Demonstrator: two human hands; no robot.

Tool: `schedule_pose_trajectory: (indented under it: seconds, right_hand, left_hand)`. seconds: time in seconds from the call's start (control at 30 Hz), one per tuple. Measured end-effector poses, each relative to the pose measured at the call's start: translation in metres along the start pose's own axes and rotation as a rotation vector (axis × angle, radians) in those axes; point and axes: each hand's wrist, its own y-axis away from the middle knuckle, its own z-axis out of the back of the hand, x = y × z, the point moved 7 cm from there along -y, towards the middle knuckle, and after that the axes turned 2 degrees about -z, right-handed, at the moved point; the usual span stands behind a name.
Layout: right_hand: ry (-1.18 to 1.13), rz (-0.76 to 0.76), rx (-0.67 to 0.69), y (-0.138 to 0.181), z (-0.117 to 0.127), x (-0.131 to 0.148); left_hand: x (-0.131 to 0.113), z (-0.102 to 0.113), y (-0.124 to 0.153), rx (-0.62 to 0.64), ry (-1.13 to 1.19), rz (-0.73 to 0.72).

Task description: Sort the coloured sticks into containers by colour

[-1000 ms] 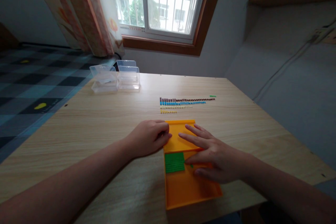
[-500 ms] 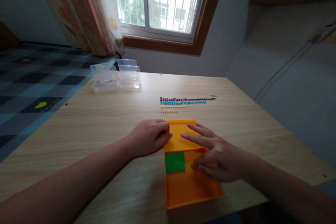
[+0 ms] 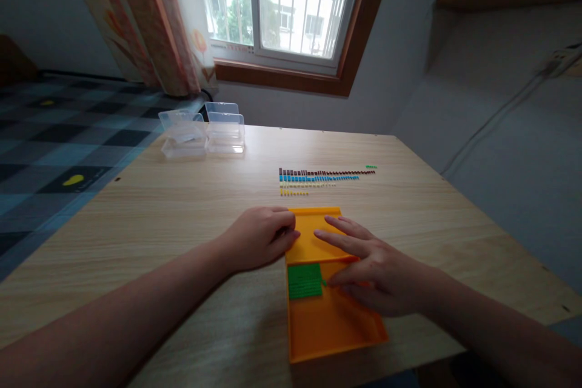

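An orange-yellow plastic box (image 3: 336, 339) lies open in front of me, its lid (image 3: 313, 248) folded back on the far side. My left hand (image 3: 264, 235) is closed at the lid's left edge, thumb and curled fingers on it. Inside the box, a green block of small pieces (image 3: 304, 282) sits against the left wall. My right hand (image 3: 375, 270) reaches over from the right, two fingers stretched across the lid. Its index fingertip touches a tiny green piece (image 3: 324, 283) just right of the green block. The thumb is lower and apart from it.
Beyond the lid, tiny bricks lie in rows: brown (image 3: 327, 173), blue (image 3: 318, 178), pale and yellow (image 3: 293, 193). A few green pieces (image 3: 371, 167) lie at the rows' far right. Clear plastic boxes (image 3: 225, 136) with raised lids stand at the table's back left.
The tiny green piece has slid left, closer to the green block, with my right index fingertip following. My left hand has stayed in place.
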Motion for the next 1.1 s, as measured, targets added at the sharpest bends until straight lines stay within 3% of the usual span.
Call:
schedule_pose_trajectory:
  seconds: [1.1]
  right_hand:
    - [0.04, 0.008, -0.012, -0.0021, -0.0036, 0.0041]
  left_hand:
    - [-0.0008, -0.0002, 0.0004, -0.016, -0.005, -0.027]
